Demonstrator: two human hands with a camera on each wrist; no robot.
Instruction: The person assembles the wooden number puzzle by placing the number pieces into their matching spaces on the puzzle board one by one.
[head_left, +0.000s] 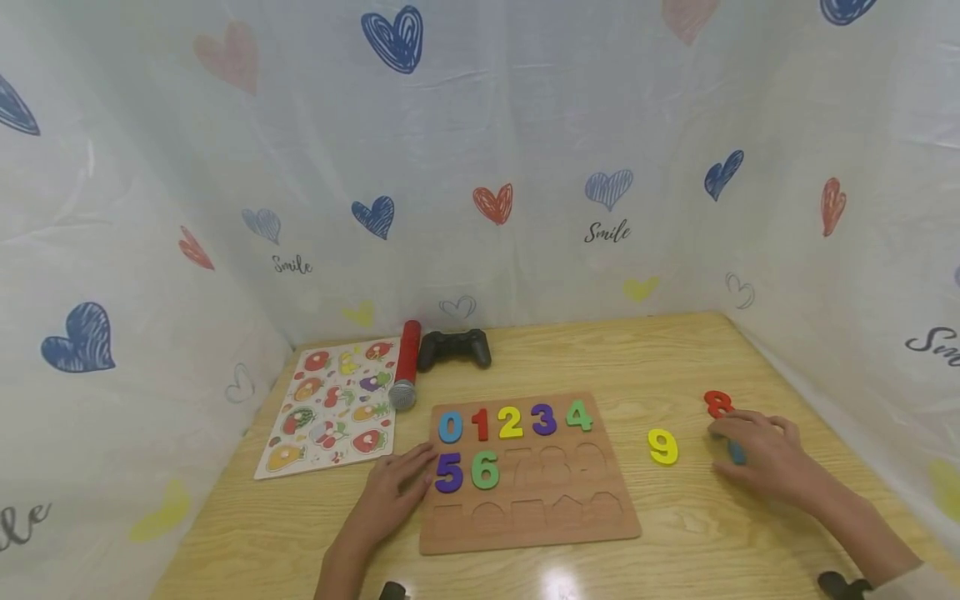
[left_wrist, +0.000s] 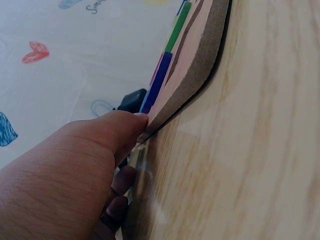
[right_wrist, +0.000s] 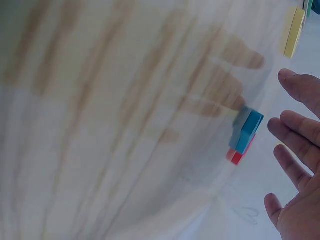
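A wooden number puzzle board (head_left: pixel 555 533) lies on the table with pieces 0 to 4 in its top row. In the row below sit the purple 5 (head_left: pixel 448 473) and green 6 (head_left: pixel 485 470); the other slots there show bare outlines. My left hand (head_left: pixel 392 493) rests at the board's left edge, its thumb touching beside the 5 in the left wrist view. Over at the right, my right hand (head_left: pixel 768 458) hovers with spread fingers above a blue puzzle piece (right_wrist: pixel 247 130), apart from it. That piece is partly covered in the head view. Nearby lie a red 8 (head_left: pixel 718 404) and yellow 9 (head_left: pixel 663 447).
At the back left lies a fruit puzzle board (head_left: pixel 322 408), with a red microphone (head_left: pixel 407 358) along its right edge. A black game controller (head_left: pixel 454 348) is beside the microphone. White sheeting with printed hearts (head_left: pixel 492 204) surrounds the wooden table (head_left: pixel 645 358).
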